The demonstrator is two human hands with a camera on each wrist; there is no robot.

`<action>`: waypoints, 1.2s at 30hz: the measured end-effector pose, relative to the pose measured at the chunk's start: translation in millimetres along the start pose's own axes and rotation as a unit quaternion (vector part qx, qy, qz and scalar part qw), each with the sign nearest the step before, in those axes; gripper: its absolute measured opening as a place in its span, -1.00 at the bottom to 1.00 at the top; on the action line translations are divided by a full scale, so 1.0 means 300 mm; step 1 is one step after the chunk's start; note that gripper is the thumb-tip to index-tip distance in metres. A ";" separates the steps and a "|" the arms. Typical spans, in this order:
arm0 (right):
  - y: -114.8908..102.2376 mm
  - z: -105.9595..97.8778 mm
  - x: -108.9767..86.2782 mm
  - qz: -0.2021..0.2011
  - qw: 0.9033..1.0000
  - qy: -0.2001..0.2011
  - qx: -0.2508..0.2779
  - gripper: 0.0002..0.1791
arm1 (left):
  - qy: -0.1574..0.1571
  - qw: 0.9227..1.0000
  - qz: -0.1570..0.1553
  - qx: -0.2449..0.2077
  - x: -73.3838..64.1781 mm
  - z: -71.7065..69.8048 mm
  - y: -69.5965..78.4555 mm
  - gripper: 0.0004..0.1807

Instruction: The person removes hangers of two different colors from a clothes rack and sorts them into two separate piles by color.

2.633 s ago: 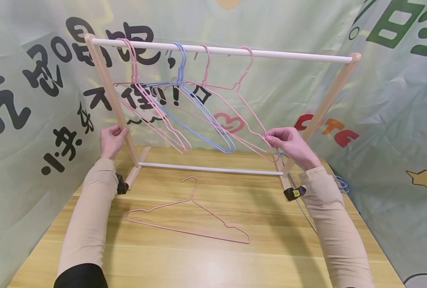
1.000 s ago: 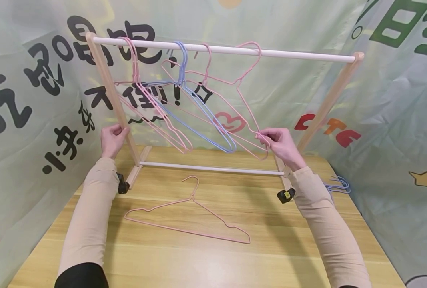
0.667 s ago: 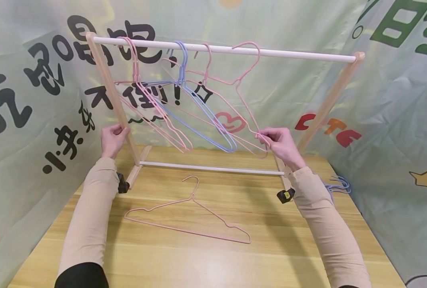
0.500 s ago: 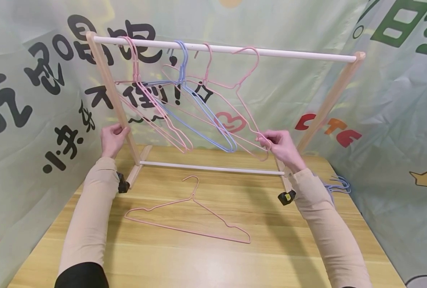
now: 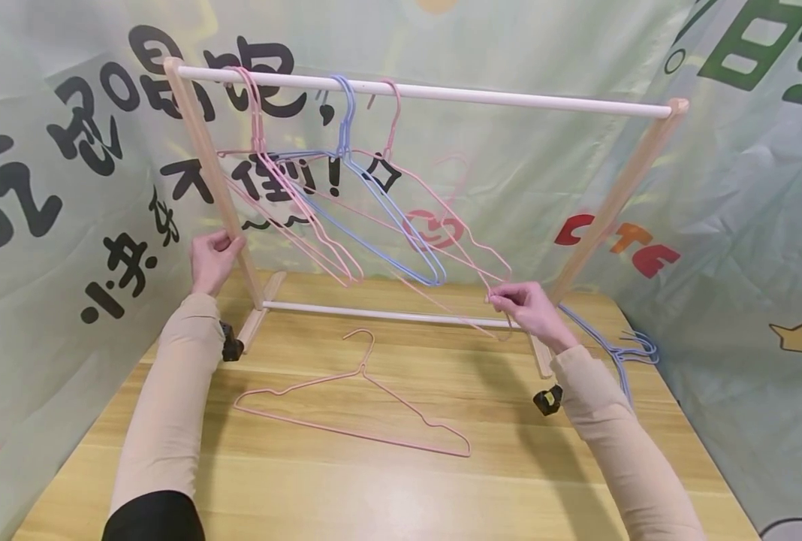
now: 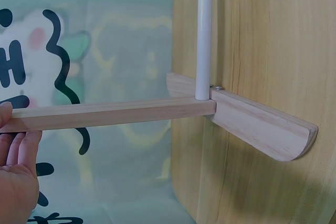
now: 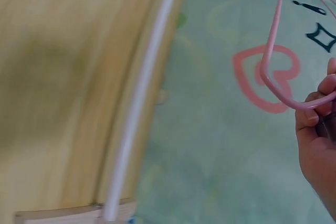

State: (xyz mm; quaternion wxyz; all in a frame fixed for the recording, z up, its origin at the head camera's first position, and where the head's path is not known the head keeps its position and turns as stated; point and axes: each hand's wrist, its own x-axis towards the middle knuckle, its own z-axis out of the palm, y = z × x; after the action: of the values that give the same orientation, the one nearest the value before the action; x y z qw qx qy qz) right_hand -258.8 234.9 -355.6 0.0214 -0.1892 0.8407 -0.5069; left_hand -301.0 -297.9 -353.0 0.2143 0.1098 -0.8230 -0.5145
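My left hand point(image 5: 213, 263) grips the left wooden post point(image 5: 205, 154) of a clothes rack. In the left wrist view its fingers curl around that post. With my right hand point(image 5: 532, 312) I pinch the lower corner of a pink clothes hanger point(image 7: 265, 69). This hanger is off the rail point(image 5: 543, 99); its hook is below it and blurred in the head view. Still hooked on the rail are pink hangers point(image 5: 257, 124) at left, blue hangers point(image 5: 344, 124) beside them, and one pink hanger point(image 5: 394, 124) nearest the held one. Another pink hanger point(image 5: 347, 432) lies flat on the table.
Blue hangers point(image 5: 634, 352) lie on the table at the right, partly behind the right forearm. The rack's white lower bar point(image 5: 374, 315) runs between its wooden feet point(image 5: 255, 315). A printed curtain point(image 5: 509, 37) stands behind and at both sides.
The right hand has lifted the rightmost pink hanger's hook off the rail, then lowered it. Hand and hanger are now lower than half a second ago. The left hand stays on the post.
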 end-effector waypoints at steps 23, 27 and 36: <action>0.169 0.178 -0.086 0.040 0.972 -0.231 0.016 -0.71 | 0.005 1.000 -0.002 0.003 0.007 0.006 -0.010 -0.57; 0.169 0.217 -0.092 0.050 0.964 -0.258 0.028 -0.71 | 0.006 1.000 -0.003 0.003 0.007 0.006 -0.010 -0.57; 0.193 0.294 -0.095 0.055 0.949 -0.305 0.061 -0.72 | 0.007 1.000 0.000 0.003 0.002 0.005 -0.005 -0.58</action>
State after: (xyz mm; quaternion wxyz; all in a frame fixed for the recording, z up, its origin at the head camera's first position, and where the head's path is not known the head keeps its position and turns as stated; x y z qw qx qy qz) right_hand -229.3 194.1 -452.6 0.3158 -0.2866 0.7707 -0.4735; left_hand -302.2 -297.5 -354.7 0.2198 0.1136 -0.8229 -0.5115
